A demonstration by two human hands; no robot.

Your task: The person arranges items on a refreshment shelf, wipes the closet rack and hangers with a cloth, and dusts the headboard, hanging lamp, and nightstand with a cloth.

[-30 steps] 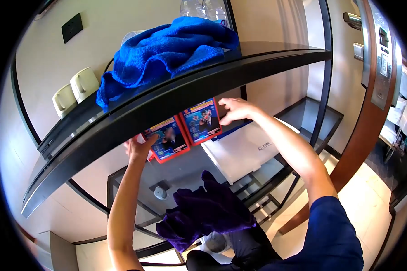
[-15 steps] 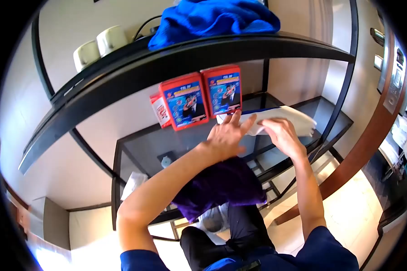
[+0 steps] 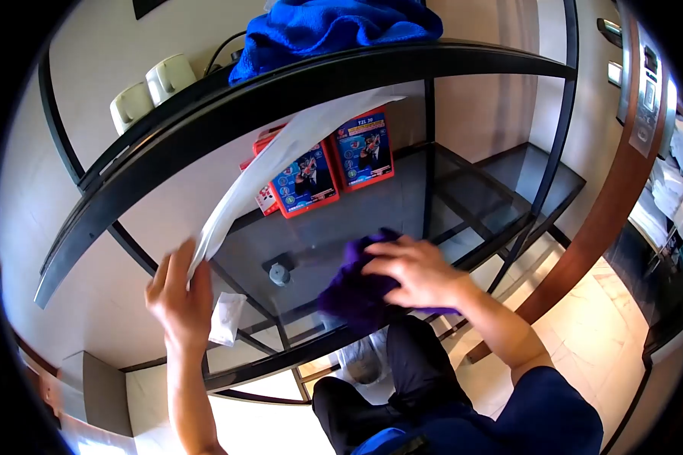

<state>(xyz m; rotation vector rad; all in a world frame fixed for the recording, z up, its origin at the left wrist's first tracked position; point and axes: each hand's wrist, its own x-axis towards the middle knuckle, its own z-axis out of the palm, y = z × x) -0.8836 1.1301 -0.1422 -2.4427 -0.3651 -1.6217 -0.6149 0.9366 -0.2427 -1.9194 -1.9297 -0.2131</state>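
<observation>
Lifted clear of the glass shelf point(image 3: 402, 197) since half a second ago: white flat box point(image 3: 281, 155), now raised at a slant to the left, its far end reaching up past the front edge of the upper black shelf point(image 3: 296, 80). Swung out to the left as well: left hand point(image 3: 178, 292), grip pinched on the lower near corner of the box, thumb and fingers closed over the edge. Dropped from the box onto the purple cloth point(image 3: 357, 292): right hand point(image 3: 413, 273), fingers spread and pressed flat on the bunched fabric, at the front of the glass shelf.

Standing at the back of the glass shelf, upright and side by side: two red cartons point(image 3: 334, 163), partly hidden behind the raised box. Near the cloth, to its left on the glass: small round fitting point(image 3: 279, 274). On the upper shelf: blue towel point(image 3: 334, 26) and two pale cups point(image 3: 152, 87).

For a good wipe, judged from this layout: keep the box held high and steady, well apart from the glass, away from the cartons and the shelf edge above; keep the palm flat and the cloth bunched under the fingers; sweep the bared patch in overlapping passes, working around the fitting and stopping short of the cartons to avoid toppling them.
</observation>
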